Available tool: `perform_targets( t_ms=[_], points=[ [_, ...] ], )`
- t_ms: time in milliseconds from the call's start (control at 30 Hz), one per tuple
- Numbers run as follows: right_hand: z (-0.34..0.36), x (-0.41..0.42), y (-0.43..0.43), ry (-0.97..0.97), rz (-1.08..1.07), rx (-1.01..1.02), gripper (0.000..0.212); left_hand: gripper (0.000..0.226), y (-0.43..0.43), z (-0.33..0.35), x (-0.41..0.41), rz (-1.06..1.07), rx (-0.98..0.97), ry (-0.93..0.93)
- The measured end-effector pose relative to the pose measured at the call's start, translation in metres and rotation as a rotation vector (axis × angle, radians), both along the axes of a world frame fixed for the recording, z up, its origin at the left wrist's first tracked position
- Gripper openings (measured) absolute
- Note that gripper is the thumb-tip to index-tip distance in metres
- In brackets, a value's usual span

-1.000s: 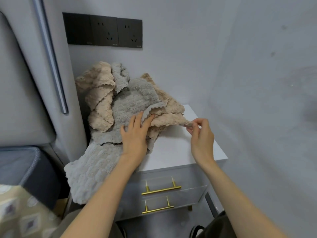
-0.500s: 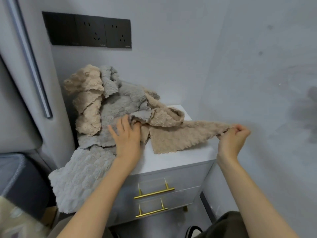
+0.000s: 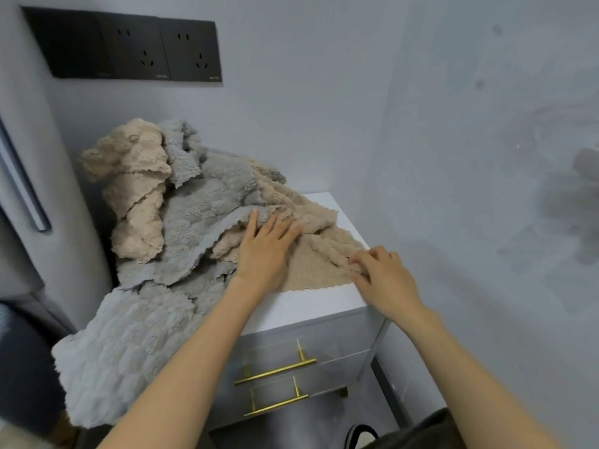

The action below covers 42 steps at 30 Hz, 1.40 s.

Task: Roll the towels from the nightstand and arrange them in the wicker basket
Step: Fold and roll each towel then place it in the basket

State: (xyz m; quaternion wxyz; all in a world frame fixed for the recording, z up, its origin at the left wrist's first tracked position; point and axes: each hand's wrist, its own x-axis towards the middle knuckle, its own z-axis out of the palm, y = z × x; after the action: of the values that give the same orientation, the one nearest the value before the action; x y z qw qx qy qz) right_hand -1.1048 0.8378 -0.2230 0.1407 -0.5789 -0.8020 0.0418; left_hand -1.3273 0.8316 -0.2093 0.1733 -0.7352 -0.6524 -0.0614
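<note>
1. Head view (only view): left hand [image 3: 265, 251] lies flat, palm down, fingers straight and released, pressing on the beige towel [image 3: 311, 270].
2. Right hand [image 3: 385, 280] has bent fingers [image 3: 358, 259] grasping a fold at that towel's right edge, thumb underneath (a bit blurred, but it reads as a pinch).
3. The beige towel is spread on the nightstand [image 3: 311, 307] top, between the two hands, with its scalloped front edge just below the pinch.
4. Just left of the flat palm, a grey towel [image 3: 207, 222] overlaps the beige one; its edge touches the left fingertips.
5. Further left of both grips, a crumpled second beige towel [image 3: 136, 196] is heaped against the wall.
6. Below-left of the left wrist, a large grey towel [image 3: 129, 345] hangs off the nightstand's side.
7. Below the grips: two gold drawer handles [image 3: 275, 371]. Above the heap: black socket panel [image 3: 129, 50].
</note>
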Motion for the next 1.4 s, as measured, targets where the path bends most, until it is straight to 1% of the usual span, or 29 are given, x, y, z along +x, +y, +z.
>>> perform_targets(
  t_ms=[67,133,233,300,367,433,500,567,633,667,733,767,800,867,900,933,967,1000,1033,1100,1167,1200,1233,1267,1300,1333,1400],
  points=[
    [0.001,0.002,0.005,0.029,-0.03,0.014,0.022,0.056,0.007,0.001,-0.007,0.057,0.013,0.02],
    [0.003,0.003,0.009,-0.006,-0.036,-0.011,0.022,0.056,0.012,0.002,-0.009,0.097,0.02,0.046],
    [0.006,0.006,0.009,-0.075,-0.087,-0.046,0.022,0.057,0.016,0.006,-0.011,0.167,0.046,0.024],
    [0.009,0.011,0.007,-0.141,-0.138,-0.105,0.017,0.056,0.02,0.005,-0.02,0.225,0.058,0.016],
    [0.016,0.019,0.001,-0.172,-0.194,-0.192,0.007,0.054,0.023,0.004,-0.03,0.289,0.046,0.039],
    [0.022,0.027,-0.006,-0.111,-0.236,-0.243,0.004,0.052,0.024,0.003,-0.034,0.304,0.028,0.039],
    [0.024,0.031,-0.009,-0.018,-0.219,-0.24,0.009,0.05,0.022,0.004,-0.027,0.235,0.01,-0.012],
    [0.02,0.032,-0.007,0.032,-0.17,-0.25,0.014,0.049,0.015,0.006,-0.013,0.157,0.012,-0.129],
    [0.016,0.032,-0.003,0.098,-0.154,-0.248,0.023,0.043,0.005,0.007,0.0,0.094,0.079,-0.3],
    [0.014,0.032,0.001,0.16,-0.176,-0.221,0.027,0.04,0.0,0.005,0.004,0.052,0.116,-0.368],
    [0.012,0.034,0.006,0.313,-0.233,-0.139,0.025,0.037,-0.009,-0.002,0.011,-0.036,0.122,-0.454],
    [0.009,0.036,0.008,0.38,-0.268,-0.118,0.021,0.037,-0.014,-0.005,0.014,-0.068,0.075,-0.478],
    [0.008,0.037,0.008,0.418,-0.302,-0.15,0.022,0.037,-0.017,-0.01,0.015,-0.086,0.004,-0.496],
    [0.005,0.038,0.009,0.438,-0.348,-0.329,0.045,0.042,-0.024,-0.016,0.016,-0.079,-0.168,-0.485],
    [0.003,0.039,0.009,0.435,-0.364,-0.418,0.051,0.045,-0.027,-0.02,0.015,-0.067,-0.218,-0.45],
    [0.004,0.039,0.008,0.448,-0.373,-0.475,0.047,0.048,-0.029,-0.023,0.014,-0.059,-0.241,-0.413],
    [0.004,0.041,0.008,0.47,-0.365,-0.477,0.031,0.049,-0.031,-0.025,0.013,-0.059,-0.24,-0.398],
    [0.007,0.041,0.007,0.476,-0.363,-0.424,0.011,0.049,-0.033,-0.026,0.011,-0.061,-0.233,-0.414],
    [0.01,0.041,0.005,0.487,-0.362,-0.356,0.005,0.047,-0.034,-0.028,0.009,-0.069,-0.226,-0.455],
    [0.019,0.042,-0.004,0.531,-0.359,-0.24,0.004,0.041,-0.037,-0.03,0.006,-0.092,-0.221,-0.523],
    [0.029,0.045,-0.016,0.565,-0.373,-0.129,0.012,0.034,-0.04,-0.031,0.003,-0.099,-0.208,-0.528],
    [0.031,0.047,-0.021,0.568,-0.378,-0.075,0.014,0.033,-0.044,-0.031,0.001,-0.093,-0.198,-0.528],
    [0.031,0.049,-0.026,0.563,-0.384,-0.039,0.016,0.039,-0.048,-0.029,0.001,-0.082,-0.181,-0.529],
    [0.032,0.052,-0.029,0.554,-0.397,-0.048,0.019,0.047,-0.051,-0.029,0.001,-0.058,-0.177,-0.534],
    [0.031,0.054,-0.031,0.547,-0.414,-0.105,0.023,0.054,-0.056,-0.027,0.003,-0.033,-0.168,-0.541],
    [0.029,0.056,-0.031,0.55,-0.43,-0.205,0.028,0.058,-0.058,-0.027,0.003,-0.007,-0.166,-0.555],
    [0.03,0.058,-0.034,0.59,-0.424,-0.443,0.041,0.058,-0.061,-0.029,0.002,0.022,-0.148,-0.604]
  ],
)
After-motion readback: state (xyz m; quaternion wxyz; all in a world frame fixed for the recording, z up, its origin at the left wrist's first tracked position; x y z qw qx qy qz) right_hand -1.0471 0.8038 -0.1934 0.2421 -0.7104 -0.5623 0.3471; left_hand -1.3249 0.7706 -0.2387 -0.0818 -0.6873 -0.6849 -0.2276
